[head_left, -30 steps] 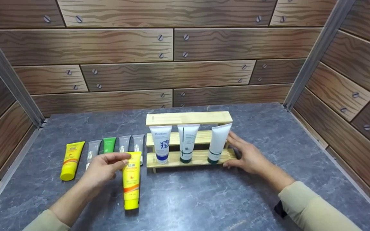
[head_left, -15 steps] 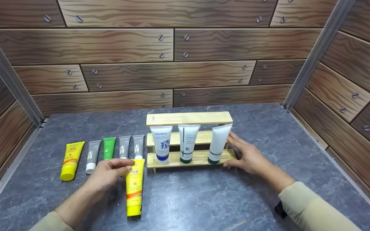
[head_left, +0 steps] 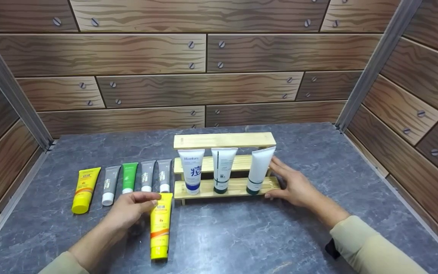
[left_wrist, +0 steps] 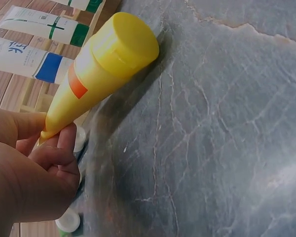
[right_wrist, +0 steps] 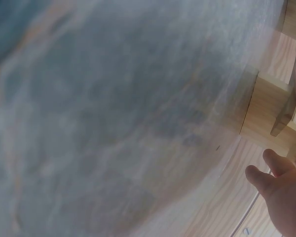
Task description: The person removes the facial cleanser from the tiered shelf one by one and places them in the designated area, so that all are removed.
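My left hand [head_left: 129, 211] pinches a yellow tube [head_left: 161, 226] by its flat crimped end between thumb and fingers. The tube's cap [left_wrist: 130, 44] points toward me, low over the table; whether it touches cannot be told. My right hand [head_left: 295, 186] holds the right end of a tiered wooden rack [head_left: 224, 140], thumb at the front and fingers behind. On its lowest step stand a white tube with a blue cap [head_left: 191, 171], a white tube with a dark green cap [head_left: 224, 170] and a tilted white tube [head_left: 260, 171], nearest that hand.
Left of the rack lie a second yellow tube [head_left: 86, 190], a green tube [head_left: 129, 177] and several grey tubes [head_left: 111, 184] in a row on the grey marbled table [head_left: 249, 236]. Wood-patterned walls [head_left: 146, 53] enclose the table at the back and sides.
My left hand has drawn the yellow tube toward me and slightly right, uncovering the caps of the row behind. The right hand and the rack have stayed in place.
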Demonstrator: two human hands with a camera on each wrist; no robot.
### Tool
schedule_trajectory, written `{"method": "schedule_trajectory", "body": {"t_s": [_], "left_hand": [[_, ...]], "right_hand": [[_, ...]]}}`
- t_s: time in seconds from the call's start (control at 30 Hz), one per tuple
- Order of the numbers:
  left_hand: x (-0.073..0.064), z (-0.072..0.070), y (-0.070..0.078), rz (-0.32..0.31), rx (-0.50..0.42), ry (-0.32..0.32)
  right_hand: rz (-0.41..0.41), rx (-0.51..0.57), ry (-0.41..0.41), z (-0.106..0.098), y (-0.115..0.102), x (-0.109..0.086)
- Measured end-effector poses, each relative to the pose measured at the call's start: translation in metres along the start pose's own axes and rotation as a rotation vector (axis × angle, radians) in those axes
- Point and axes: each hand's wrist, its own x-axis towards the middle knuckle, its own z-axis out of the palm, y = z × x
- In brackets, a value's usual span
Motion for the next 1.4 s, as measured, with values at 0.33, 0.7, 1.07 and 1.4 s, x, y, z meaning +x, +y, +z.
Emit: {"method": "schedule_trajectory", "body": {"t_s": [0.33,0.7,1.07,1.4], "left_hand": [[0.003,0.002,-0.002,-0.032,0.017,-0.002],[0.004,0.006,-0.008,-0.050,0.033,-0.007],[0.005,0.009,-0.012,-0.029,0.043,-0.031],[0.005,0.010,-0.012,-0.020,0.082,-0.031]], "right_hand": [[0.024,0.005,-0.014,-0.001,-0.001,0.000],[0.020,-0.006,-0.015,0.000,0.000,0.001],[0.017,0.003,-0.004,0.000,0.000,0.001],[0.033,0.007,-0.007,0.000,0.000,0.000]]}}
